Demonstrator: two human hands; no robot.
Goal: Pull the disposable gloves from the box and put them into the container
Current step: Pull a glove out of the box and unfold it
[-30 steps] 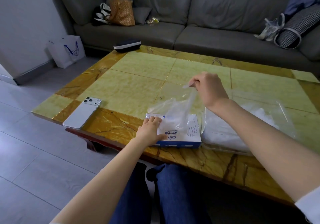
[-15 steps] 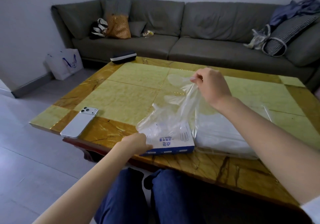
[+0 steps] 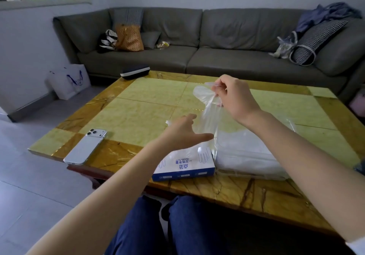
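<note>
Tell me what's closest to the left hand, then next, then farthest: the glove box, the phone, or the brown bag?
Starting from the left hand:
1. The glove box, right under it at the near edge of the table.
2. The phone, off to the left on the table.
3. The brown bag, far back on the sofa.

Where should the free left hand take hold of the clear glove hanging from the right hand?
Probably at its loose lower half, coming in from the left. The right hand pinches the glove at the top, so the film hangs limp above the box, and the open left hand is beside it.
</note>
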